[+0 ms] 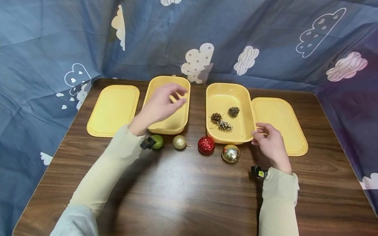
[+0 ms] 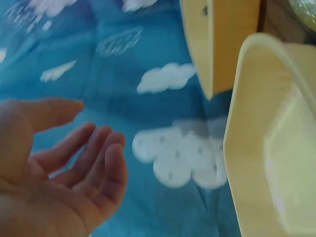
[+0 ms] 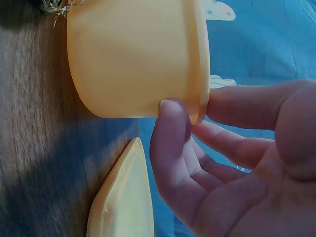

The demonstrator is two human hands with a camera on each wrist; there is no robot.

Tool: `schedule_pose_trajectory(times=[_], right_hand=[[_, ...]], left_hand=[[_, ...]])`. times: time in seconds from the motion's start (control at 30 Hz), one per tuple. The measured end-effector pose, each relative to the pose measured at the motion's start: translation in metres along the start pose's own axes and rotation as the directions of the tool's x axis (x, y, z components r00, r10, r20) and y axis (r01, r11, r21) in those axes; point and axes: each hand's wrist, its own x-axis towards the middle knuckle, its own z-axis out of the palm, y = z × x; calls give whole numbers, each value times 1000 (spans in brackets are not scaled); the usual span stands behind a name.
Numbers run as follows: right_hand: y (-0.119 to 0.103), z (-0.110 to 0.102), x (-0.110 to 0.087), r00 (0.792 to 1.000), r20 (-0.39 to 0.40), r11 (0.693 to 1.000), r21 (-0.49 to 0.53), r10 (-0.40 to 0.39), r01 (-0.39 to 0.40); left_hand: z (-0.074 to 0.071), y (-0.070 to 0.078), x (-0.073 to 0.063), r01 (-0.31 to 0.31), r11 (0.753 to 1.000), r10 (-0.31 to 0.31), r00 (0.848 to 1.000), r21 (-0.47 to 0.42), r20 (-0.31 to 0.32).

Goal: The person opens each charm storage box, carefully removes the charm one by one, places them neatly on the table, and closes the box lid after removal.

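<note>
- The right hand (image 1: 269, 141) pinches the rim of a yellow, rounded-rectangular plastic container (image 1: 220, 100) at its near right corner, fingers and thumb on either side of the wall.
- The left hand (image 1: 163, 101) hovers, holding nothing, over a second yellow, rounded-rectangular plastic container (image 1: 166, 131) to the left; its fingers are loosely bent, with a moderate gap to the thumb.
- Inside the gripped container lie three brown, scaly pine cones (image 1: 225, 126), two close together and one farther back.
- Just in front of the left container sit a glittery green ball (image 1: 157, 142) and a glittery pale-gold ball (image 1: 179, 142).
- Just in front of the right container sit a glittery red ball (image 1: 206, 145) and a shiny gold ball (image 1: 231, 153).
- Flat yellow plastic lids lie at the outer sides, one left (image 1: 113, 111), one right (image 1: 277, 121).
- Everything stands on a dark brown wood-grain table (image 1: 177, 200), before a blue cloud-patterned cloth (image 1: 147, 39).
</note>
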Motion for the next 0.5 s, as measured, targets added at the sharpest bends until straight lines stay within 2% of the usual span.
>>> schedule_pose_trajectory(times=[0.07, 0.13, 0.23, 0.37, 0.5], right_hand=[[-1, 1, 0, 1000, -2, 1000, -1, -7, 7], [-2, 1, 0, 1000, -3, 1000, -8, -11, 11], [-4, 1, 0, 1000, -5, 1000, -16, -13, 13], [-5, 0, 0, 1000, -7, 1000, -26, -9, 9], [-4, -1, -1, 1000, -5, 999, -37, -4, 4]], left_hand=[[15, 8, 12, -72, 996, 68, 994, 44, 88], [30, 14, 24, -129, 987, 111, 980, 100, 168], [52, 21, 38, -182, 968, 127, 950, 174, 283], [77, 26, 52, -184, 947, 62, 909, 264, 413], [96, 29, 62, -173, 924, -18, 870, 341, 492]])
